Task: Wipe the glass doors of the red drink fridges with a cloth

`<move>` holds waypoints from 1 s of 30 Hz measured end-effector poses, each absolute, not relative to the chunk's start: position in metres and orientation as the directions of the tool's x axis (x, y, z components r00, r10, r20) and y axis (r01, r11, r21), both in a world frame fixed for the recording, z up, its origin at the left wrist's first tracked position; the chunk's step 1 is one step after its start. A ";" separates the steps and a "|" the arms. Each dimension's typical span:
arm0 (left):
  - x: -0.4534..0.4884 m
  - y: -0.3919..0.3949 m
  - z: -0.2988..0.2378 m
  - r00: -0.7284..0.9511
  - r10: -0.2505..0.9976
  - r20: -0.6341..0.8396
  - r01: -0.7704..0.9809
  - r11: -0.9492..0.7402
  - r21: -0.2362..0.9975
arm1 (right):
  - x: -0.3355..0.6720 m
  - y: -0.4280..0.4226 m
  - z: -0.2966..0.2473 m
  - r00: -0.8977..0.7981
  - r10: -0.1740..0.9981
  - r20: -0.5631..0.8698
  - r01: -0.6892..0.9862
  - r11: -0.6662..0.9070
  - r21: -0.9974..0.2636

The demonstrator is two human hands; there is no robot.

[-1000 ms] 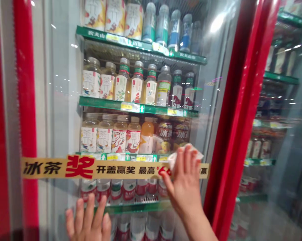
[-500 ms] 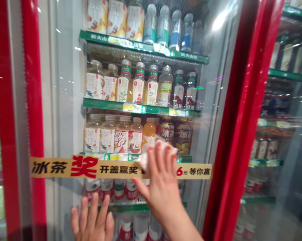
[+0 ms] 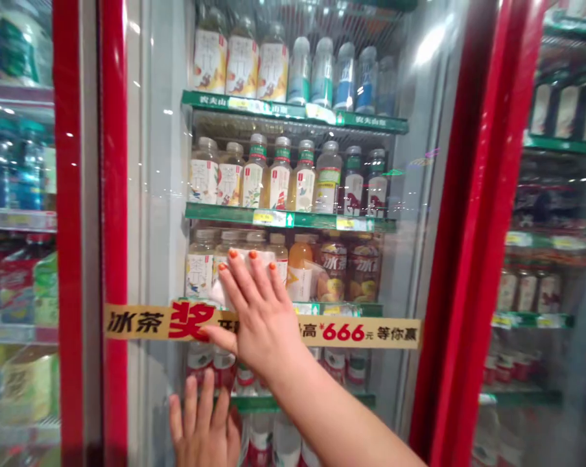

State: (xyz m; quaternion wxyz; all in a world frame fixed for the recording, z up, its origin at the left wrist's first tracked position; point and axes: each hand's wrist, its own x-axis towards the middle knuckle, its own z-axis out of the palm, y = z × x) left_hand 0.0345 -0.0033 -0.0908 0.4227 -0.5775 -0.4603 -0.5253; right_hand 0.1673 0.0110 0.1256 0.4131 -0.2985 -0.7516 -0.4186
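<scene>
My right hand (image 3: pixel 257 311) lies flat against the glass door (image 3: pixel 410 259) of a drinks fridge, pressing a white wipe (image 3: pixel 221 288) to the pane just above a yellow banner sticker (image 3: pixel 361 332). Its fingers point up and left, and the wipe shows only at its edges under the palm. My left hand (image 3: pixel 204 425) rests lower on the same glass with fingers stretched upward, holding nothing. Behind the glass stand rows of tea and juice bottles (image 3: pixel 278 181) on green shelves (image 3: pixel 293 219).
Red door frames (image 3: pixel 113 227) run down the left, and another red frame (image 3: pixel 472 227) runs down the right of the pane. A second fridge (image 3: pixel 555 214) with bottles stands at the right, and another fridge (image 3: pixel 15 227) shows at the far left.
My right hand has slid leftward along the glass with the wipe, from the banner's right end to its left half. My left hand stays flat low on the glass.
</scene>
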 end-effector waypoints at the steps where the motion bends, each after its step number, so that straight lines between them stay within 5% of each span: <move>1: 0.035 -0.004 -0.090 0.019 0.090 0.996 0.979 -0.203 0.000 | 0.194 0.013 0.125 -0.444 0.128 0.887 0.824 0.448 0.347; 6: 0.038 0.000 -0.091 0.034 0.059 0.998 0.983 -0.182 -0.023 | 0.341 0.028 0.138 0.112 0.210 0.971 0.967 0.204 -0.155; 8: 0.039 0.002 -0.091 0.023 0.040 0.999 0.982 -0.190 -0.015 | 0.336 0.029 0.139 0.172 0.207 0.963 0.955 0.203 -0.215; 15: 0.042 -0.013 -0.061 -0.061 -0.078 0.995 0.964 -0.263 0.039 | 0.193 0.011 0.118 -0.468 0.091 0.879 0.796 0.476 0.375; 17: 0.040 -0.016 -0.048 -0.089 -0.091 0.992 0.963 -0.261 0.062 | 0.216 0.010 0.112 -0.458 0.135 0.879 0.817 0.453 0.356; 22: 0.036 -0.007 -0.033 -0.078 0.043 0.996 0.979 -0.187 0.085 | 0.329 0.022 0.114 0.010 0.199 0.980 0.977 0.206 -0.052; 24: 0.036 -0.002 -0.033 -0.073 0.066 0.995 0.985 -0.155 0.082 | 0.338 0.029 0.125 0.093 0.171 0.981 0.976 0.181 -0.124; 27: 0.037 0.003 -0.037 -0.082 0.073 0.994 0.989 -0.117 0.090 | 0.284 0.031 0.145 0.024 0.162 0.986 0.967 0.247 -0.065; 30: 0.032 0.007 -0.046 -0.087 0.099 0.991 0.992 -0.088 0.096 | 0.183 0.022 0.158 -0.253 0.145 0.957 0.893 0.415 0.173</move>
